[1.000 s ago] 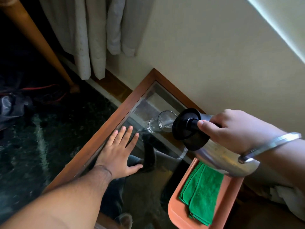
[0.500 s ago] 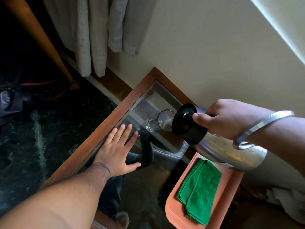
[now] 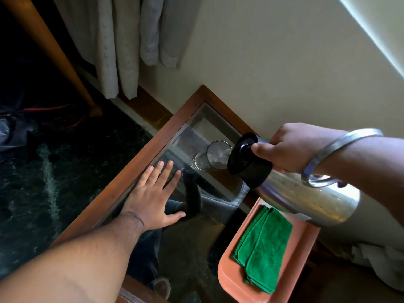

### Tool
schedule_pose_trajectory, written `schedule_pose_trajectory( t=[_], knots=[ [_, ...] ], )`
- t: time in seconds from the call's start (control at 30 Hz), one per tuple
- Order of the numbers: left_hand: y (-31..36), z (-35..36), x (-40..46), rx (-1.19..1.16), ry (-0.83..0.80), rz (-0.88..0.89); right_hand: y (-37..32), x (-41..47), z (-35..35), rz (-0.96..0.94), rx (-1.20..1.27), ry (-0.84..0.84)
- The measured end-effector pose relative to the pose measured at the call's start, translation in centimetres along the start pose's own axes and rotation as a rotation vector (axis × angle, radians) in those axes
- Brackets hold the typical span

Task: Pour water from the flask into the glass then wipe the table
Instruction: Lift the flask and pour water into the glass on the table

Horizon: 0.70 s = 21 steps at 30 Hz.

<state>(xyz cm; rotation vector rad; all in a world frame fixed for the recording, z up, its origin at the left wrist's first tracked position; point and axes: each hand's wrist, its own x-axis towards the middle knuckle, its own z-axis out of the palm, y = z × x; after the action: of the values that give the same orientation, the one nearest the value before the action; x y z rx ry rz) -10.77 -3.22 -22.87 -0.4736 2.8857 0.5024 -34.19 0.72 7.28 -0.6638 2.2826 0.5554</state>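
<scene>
1. Head view shows the right hand [image 3: 293,147] with its fingers clamped around the neck of the steel flask [image 3: 306,197], thumb on the black lid, the flask tipped nearly level with its spout at the rim of the glass [image 3: 209,158].
2. Left hand [image 3: 153,197] lies flat on the glass-topped counter [image 3: 140,158], fingers spread apart and holding nothing, near the glass but not touching it.
3. Pouring well likely means keeping the spout just over the rim, tilting slowly, and levelling off before the glass fills; whether water flows yet is hard to tell.
4. Count: one flask, one glass, one folded green cloth [image 3: 262,248] lying in one orange tray [image 3: 229,281], ready for wiping.
</scene>
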Motion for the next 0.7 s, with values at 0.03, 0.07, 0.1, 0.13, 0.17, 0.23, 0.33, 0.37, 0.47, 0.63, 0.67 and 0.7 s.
schedule_pose_trajectory(
  t=[0.03,0.07,0.1,0.13,0.17,0.23,0.33,0.37,0.47,0.63,0.67,0.7],
  knots=[
    [0.1,0.0,0.0,-0.001,0.002,0.001,-0.1,-0.1,-0.1,0.004,0.001,0.003],
    [0.0,0.0,0.0,0.001,0.006,0.002,-0.2,-0.1,-0.1,0.005,0.001,0.007],
    [0.1,0.1,0.0,0.001,0.01,0.005,-0.3,-0.2,-0.2,0.007,0.0,0.009],
    [0.0,0.1,0.0,0.003,0.013,0.004,-0.5,-0.3,-0.2,0.005,0.0,0.007],
    [-0.1,0.1,0.0,0.005,0.015,0.005,-0.6,-0.3,-0.2,0.004,0.0,0.005],
    [-0.1,0.1,0.0,0.006,0.015,0.007,-0.6,-0.4,-0.2,0.004,-0.003,0.003],
    [0.0,0.1,0.0,0.011,0.012,0.008,-0.8,-0.3,-0.1,0.002,-0.002,0.006],
    [0.0,0.1,0.0,0.013,0.012,0.009,-0.9,-0.4,-0.1,0.001,0.006,0.003],
    [0.0,0.1,0.0,0.013,0.015,0.012,-1.2,-0.4,-0.2,-0.01,0.021,-0.005],
    [0.0,0.1,0.0,0.007,0.007,0.015,-1.4,-0.3,-0.3,-0.014,0.002,-0.011],
    [0.0,0.1,0.0,0.007,0.008,0.014,-1.4,-0.2,-0.4,-0.013,0.007,-0.016],
    [0.0,0.0,0.0,0.006,0.008,0.013,-1.4,-0.2,-0.5,-0.01,0.009,-0.016]
  ],
)
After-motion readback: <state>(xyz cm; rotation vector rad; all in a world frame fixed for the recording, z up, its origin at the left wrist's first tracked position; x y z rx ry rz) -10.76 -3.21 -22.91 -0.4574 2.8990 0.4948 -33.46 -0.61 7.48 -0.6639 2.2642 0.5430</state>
